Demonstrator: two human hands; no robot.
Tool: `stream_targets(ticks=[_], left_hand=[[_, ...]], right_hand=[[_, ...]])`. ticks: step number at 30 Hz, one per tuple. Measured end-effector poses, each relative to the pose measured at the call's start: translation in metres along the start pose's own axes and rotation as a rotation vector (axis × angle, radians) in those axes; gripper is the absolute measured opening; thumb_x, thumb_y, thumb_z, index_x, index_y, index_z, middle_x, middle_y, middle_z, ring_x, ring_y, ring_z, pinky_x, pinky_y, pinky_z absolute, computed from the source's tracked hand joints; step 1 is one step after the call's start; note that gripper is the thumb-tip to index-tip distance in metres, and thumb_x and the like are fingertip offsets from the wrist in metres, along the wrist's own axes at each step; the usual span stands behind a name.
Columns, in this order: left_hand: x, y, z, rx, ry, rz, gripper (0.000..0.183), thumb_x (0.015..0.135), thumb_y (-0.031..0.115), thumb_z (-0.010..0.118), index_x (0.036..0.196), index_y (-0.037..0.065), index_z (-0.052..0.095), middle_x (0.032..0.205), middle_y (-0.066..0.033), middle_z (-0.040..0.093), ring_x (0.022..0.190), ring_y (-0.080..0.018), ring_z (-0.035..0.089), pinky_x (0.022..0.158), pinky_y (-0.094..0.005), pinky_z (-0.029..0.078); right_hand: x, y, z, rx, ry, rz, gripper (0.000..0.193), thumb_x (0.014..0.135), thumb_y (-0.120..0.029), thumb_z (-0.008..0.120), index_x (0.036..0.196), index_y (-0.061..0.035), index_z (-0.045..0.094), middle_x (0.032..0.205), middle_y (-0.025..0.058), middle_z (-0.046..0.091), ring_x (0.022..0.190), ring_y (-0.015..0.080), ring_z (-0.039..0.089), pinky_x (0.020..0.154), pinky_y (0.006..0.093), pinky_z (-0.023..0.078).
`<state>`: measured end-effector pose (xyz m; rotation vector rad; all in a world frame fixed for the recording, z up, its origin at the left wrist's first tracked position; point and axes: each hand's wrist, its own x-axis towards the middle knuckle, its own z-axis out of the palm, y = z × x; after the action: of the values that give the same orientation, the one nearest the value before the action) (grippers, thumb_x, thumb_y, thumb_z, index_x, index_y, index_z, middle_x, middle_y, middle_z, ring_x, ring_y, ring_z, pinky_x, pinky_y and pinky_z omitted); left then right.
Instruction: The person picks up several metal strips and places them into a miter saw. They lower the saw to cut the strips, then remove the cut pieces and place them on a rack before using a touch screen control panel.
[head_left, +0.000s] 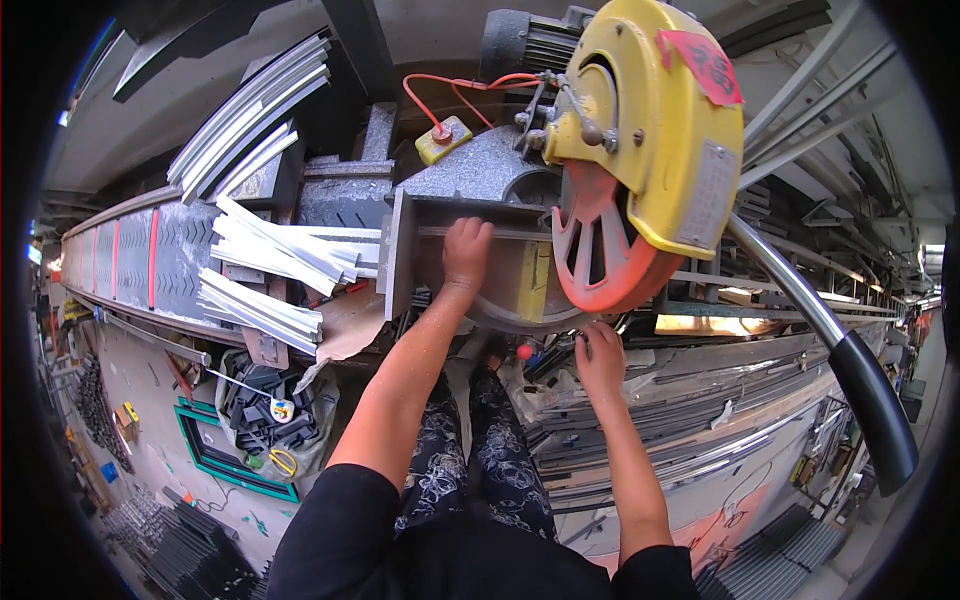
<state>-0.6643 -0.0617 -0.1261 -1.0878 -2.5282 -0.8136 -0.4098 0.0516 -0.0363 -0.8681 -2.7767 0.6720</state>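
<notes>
From my end I have the left hand (468, 250) at the back of the saw bed, fingers bent over toward the dark fence rail (490, 211); whether they pinch a strip against it I cannot tell, since the knuckles cover the spot. The white profile strips (285, 248) lie to the left of that hand in loose, crossing bundles, on the far side of the upright steel plate (397, 255). Just right of it are the yellow stripe (533, 282) on the bed and then the slotted red lower guard (608, 270), hung under the yellow blade guard (650, 130). I would keep the left fingers on the plate's side of that stripe, pressing any piece flat and square along the rail, with no fingertip straying under the guard. My right hand (600, 358) sits low, in front of the bed's rounded edge and just below the red guard, fingers loosely curled; something small and dark may be at the fingertips, but I cannot make it out. That hand seems to me the one to watch: it should stay well out of the blade's line, and the black lever grip (872, 405), off to its right, is best left alone until both hands are placed. I would also straighten the strips beside the plate, as crossed ones could snag.
</notes>
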Motion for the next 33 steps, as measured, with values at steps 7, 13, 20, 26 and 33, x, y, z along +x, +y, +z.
stream_targets(ticks=[7, 13, 20, 26, 33], left_hand=[[0.010, -0.005, 0.007, -0.013, 0.097, 0.013, 0.005, 0.071, 0.013, 0.056, 0.074, 0.010, 0.052, 0.076, -0.0065, 0.048, 0.076, -0.0248, 0.050, 0.066, -0.0374, 0.042], [0.005, -0.014, 0.009, 0.021, 0.080, 0.043, 0.003, 0.072, 0.015, 0.055, 0.074, 0.012, 0.054, 0.077, -0.0046, 0.051, 0.077, -0.0221, 0.052, 0.070, -0.0349, 0.041], [0.000, -0.019, 0.012, -0.024, 0.007, 0.082, 0.008, 0.072, 0.014, 0.053, 0.078, 0.011, 0.057, 0.086, -0.0039, 0.056, 0.085, -0.0215, 0.055, 0.073, -0.0345, 0.043], [0.001, -0.022, 0.011, -0.035, 0.077, 0.124, 0.010, 0.071, 0.014, 0.053, 0.079, 0.009, 0.057, 0.089, -0.0056, 0.057, 0.087, -0.0222, 0.055, 0.071, -0.0349, 0.044], [0.001, -0.021, 0.011, -0.057, 0.132, 0.097, 0.008, 0.070, 0.014, 0.053, 0.076, 0.009, 0.055, 0.086, -0.0048, 0.056, 0.083, -0.0216, 0.055, 0.070, -0.0349, 0.044]], right_hand=[[-0.030, 0.005, -0.041, 0.022, -0.049, 0.067, 0.016, 0.077, -0.009, 0.062, 0.092, -0.0029, 0.063, 0.100, 0.0110, 0.061, 0.092, 0.0312, 0.057, 0.081, 0.0390, 0.046], [0.010, -0.013, -0.134, 0.168, 0.084, 0.299, 0.017, 0.083, -0.007, 0.060, 0.098, -0.0028, 0.064, 0.096, 0.0095, 0.063, 0.088, 0.0199, 0.061, 0.077, 0.0291, 0.048], [0.084, -0.147, -0.370, 0.490, 0.063, -0.626, 0.032, 0.092, -0.026, 0.040, 0.112, -0.0031, 0.050, 0.108, 0.0181, 0.050, 0.096, 0.0236, 0.049, 0.080, 0.0327, 0.040], [0.112, -0.227, -0.355, 0.235, -0.566, -0.517, 0.067, 0.071, -0.055, 0.064, 0.109, 0.0006, 0.061, 0.112, 0.0246, 0.054, 0.101, 0.0347, 0.055, 0.091, 0.0423, 0.039], [0.055, -0.218, -0.331, -0.018, -0.637, -0.407, 0.071, 0.060, -0.056, 0.069, 0.107, -0.0027, 0.064, 0.125, 0.0229, 0.049, 0.118, 0.0386, 0.044, 0.099, 0.0478, 0.031]])
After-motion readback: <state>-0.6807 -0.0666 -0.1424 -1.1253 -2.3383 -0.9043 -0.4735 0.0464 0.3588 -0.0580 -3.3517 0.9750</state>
